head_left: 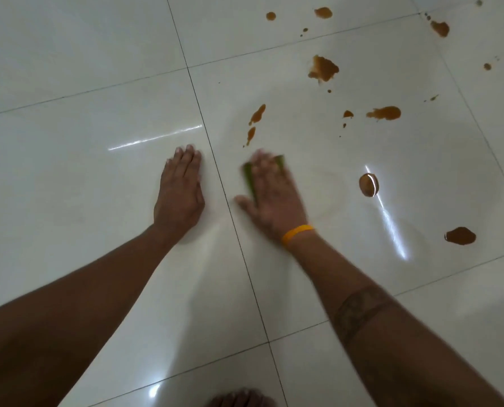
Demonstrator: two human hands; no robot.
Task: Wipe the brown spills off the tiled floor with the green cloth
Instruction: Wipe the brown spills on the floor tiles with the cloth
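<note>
My right hand (274, 198) lies flat on the green cloth (249, 179), pressing it to the white tiled floor (83, 186); only the cloth's edges show past my fingers, and the hand is motion-blurred. Just beyond my fingertips are two narrow brown spills (257, 114). More brown spills lie to the right and farther away: a round one (368, 185), a puddle (460, 235), a streak (385, 113) and a large blotch (322, 68). My left hand (180, 190) rests flat on the neighbouring tile, fingers together, holding nothing.
Dark grout lines cross the glossy tiles, one (215, 165) running between my hands. Small brown spots (440, 28) dot the far right tiles. Toes of a bare foot (239, 399) show at the bottom edge. A yellow band (297, 232) circles my right wrist.
</note>
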